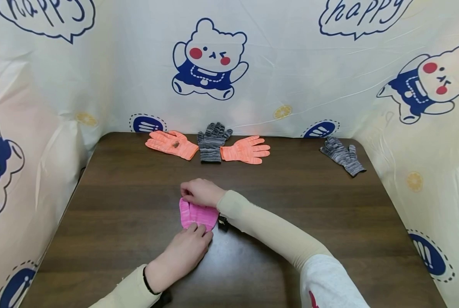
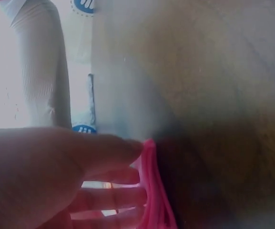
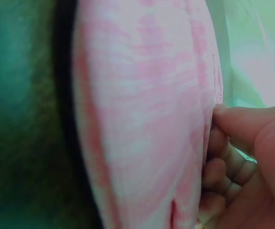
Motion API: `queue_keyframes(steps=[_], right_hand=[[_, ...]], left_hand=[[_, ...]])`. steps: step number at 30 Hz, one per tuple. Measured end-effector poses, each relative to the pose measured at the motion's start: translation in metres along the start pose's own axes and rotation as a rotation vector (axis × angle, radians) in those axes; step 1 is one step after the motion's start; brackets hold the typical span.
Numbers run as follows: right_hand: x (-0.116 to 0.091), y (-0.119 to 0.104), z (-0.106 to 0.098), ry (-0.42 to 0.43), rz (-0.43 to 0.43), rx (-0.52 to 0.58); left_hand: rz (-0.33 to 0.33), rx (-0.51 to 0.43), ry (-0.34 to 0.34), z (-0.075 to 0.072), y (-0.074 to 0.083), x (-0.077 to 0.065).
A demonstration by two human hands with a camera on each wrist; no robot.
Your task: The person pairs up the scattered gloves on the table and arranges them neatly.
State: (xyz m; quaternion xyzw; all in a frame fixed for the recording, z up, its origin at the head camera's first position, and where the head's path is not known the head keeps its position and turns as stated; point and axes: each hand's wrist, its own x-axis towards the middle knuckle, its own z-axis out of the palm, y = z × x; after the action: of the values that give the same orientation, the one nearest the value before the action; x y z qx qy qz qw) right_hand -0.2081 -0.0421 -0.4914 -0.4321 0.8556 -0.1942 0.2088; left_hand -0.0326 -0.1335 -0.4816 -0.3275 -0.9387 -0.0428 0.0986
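A pink knit glove [image 1: 198, 214], bunched into a short shape with its fingers not showing in the head view, is between my two hands near the middle of the table. My left hand [image 1: 185, 248] pinches its near edge; in the left wrist view the thumb and fingers are on either side of the layered pink fabric [image 2: 154, 191]. From the right, my right hand [image 1: 202, 192] reaches across to grip the far edge. In the right wrist view its thumb and curled fingers hold the side of the fabric [image 3: 147, 105], which fills much of that picture.
Along the back edge of the brown table [image 1: 137, 192] lie an orange glove [image 1: 175, 144], a grey striped glove [image 1: 211, 143] and another orange glove [image 1: 248, 149]. One more grey glove [image 1: 344, 157] lies at the back right. A printed curtain [image 1: 275, 55] surrounds the table.
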Motion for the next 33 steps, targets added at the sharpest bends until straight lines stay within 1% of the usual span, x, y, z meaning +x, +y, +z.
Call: queue_keyframes(steps=[4,6,7,9,12,15,17,19,22,25,28,33], right_hand=[[-0.005,0.005,-0.005,0.01,-0.046,0.056],[-0.011,0.009,-0.008,0.04,-0.064,0.074],[-0.015,0.012,-0.01,0.063,-0.06,0.081],[-0.024,0.02,-0.014,0.109,-0.025,0.082],[-0.04,0.031,-0.021,0.138,0.083,0.075],[-0.054,0.041,-0.028,0.097,0.197,0.061],[-0.06,0.046,-0.03,0.053,0.235,0.064],[-0.064,0.048,-0.031,0.02,0.253,0.078],[-0.067,0.051,-0.028,0.011,0.249,0.096],[-0.067,0.052,-0.023,0.025,0.248,0.08],[-0.066,0.052,-0.021,0.046,0.255,0.049],[-0.064,0.053,-0.018,0.079,0.277,0.039]], left_hand=[[-0.005,-0.021,0.018,0.001,-0.003,0.001],[-0.011,-0.024,0.024,0.003,-0.003,0.001],[-0.013,-0.023,0.027,0.003,-0.002,0.001],[-0.018,-0.022,0.033,0.004,-0.001,0.0],[-0.03,-0.035,0.031,0.004,0.0,0.0],[-0.056,-0.069,0.004,0.001,0.001,-0.001],[-0.069,-0.087,-0.019,0.0,0.0,-0.002],[-0.073,-0.096,-0.041,-0.002,0.0,-0.002],[-0.066,-0.093,-0.049,-0.002,-0.002,-0.002],[-0.054,-0.093,-0.046,-0.002,-0.002,-0.001],[-0.052,-0.12,-0.057,-0.003,-0.002,-0.001],[-0.076,-0.165,-0.088,-0.003,-0.002,0.0]])
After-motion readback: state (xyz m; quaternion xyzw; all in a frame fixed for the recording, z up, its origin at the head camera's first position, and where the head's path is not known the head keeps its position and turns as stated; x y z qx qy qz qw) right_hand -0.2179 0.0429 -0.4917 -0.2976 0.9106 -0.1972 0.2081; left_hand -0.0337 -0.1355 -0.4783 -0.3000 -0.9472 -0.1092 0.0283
